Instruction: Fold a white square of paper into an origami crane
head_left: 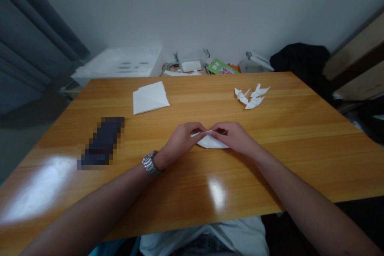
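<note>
Pinching a white folded paper from both sides: left hand and right hand meet at its top edge, thumbs and fingers closed on it. It's on or just over the worktop; contact unclear on my feed.

Progress, my call: this piece is part-folded, creasing apparently under way. Small folded pieces, beyond the folded paper and right of it, look done; bunched together, maybe three. Flat sheets, beyond it and left, look not yet worked, though I can't make out fine creases.

Pose: backs of hands up, fingertips about touching, left forearm and right forearm spread in a V on the folded paper's near side. Silver watch on the left wrist.

Outward: pixelated dark object well left of the folded paper, can't identify. Far beyond it, a green booklet and, further left, a white tray.
</note>
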